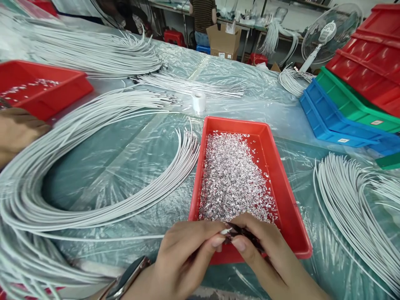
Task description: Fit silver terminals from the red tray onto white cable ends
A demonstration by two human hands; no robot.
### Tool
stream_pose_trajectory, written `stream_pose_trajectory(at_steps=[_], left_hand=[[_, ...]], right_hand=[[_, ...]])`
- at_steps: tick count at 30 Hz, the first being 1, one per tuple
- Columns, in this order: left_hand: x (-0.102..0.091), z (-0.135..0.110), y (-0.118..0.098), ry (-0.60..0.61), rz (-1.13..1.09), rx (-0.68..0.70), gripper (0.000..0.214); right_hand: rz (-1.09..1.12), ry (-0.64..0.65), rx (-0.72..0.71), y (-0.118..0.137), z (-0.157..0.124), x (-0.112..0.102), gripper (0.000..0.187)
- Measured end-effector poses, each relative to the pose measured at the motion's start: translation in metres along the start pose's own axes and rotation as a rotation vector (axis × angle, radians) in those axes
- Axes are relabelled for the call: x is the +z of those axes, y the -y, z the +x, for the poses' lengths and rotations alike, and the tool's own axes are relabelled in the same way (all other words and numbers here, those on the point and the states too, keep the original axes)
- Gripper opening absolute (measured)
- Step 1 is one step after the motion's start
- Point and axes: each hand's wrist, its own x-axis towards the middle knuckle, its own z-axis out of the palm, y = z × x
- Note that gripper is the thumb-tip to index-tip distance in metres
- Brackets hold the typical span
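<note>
Pinching the tip of a white cable [137, 238] between thumb and forefinger of the left hand [189, 250], in the lower middle of the frame, above the near end of a red tray [287, 200]. Closed, thumb and forefinger nearly meeting around it, with only a short white end showing past the fingertips; running leftward behind the hand toward a looped bundle of white cables [93, 216]. Just to the right, closed in the right hand [265, 250] around a dark slender object [246, 235], close beside the white end; too small and covered to identify, and cannot tell whether touching. Around the left wrist, a dark-faced wristwatch [128, 277]. Inside the tray, heaped mostly toward its left side, small silvery flakes [233, 179]. Beyond it, at upper centre, a white roll [199, 103] on the film-covered table [131, 162]. At the left edge, near a second red tray [68, 89], a co-worker's hand [18, 131]. At upper right, stacked red crates [368, 58] above green and blue ones.
</note>
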Motion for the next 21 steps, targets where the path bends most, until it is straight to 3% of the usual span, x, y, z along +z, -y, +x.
stream_pose_trajectory(at_steps=[4,8,10,16,21], left_hand=[[-0.001,-0.001,0.000,-0.067,0.014,-0.012,0.015],[0.004,0.002,0.001,-0.033,0.006,-0.118,0.015],[0.006,0.003,0.002,-0.004,-0.005,-0.127,0.014],[0.005,0.006,0.002,0.087,-0.009,-0.107,0.014],[0.002,0.007,0.004,0.161,0.074,0.009,0.019]], right_hand=[[-0.033,-0.034,0.166,-0.005,0.006,0.003,0.020],[0.157,-0.048,0.070,-0.002,0.003,-0.002,0.009],[0.190,-0.076,0.023,0.000,0.001,-0.007,0.014],[0.090,-0.026,-0.081,-0.004,-0.004,-0.016,0.034],[-0.023,0.005,-0.125,-0.006,-0.007,-0.020,0.031]])
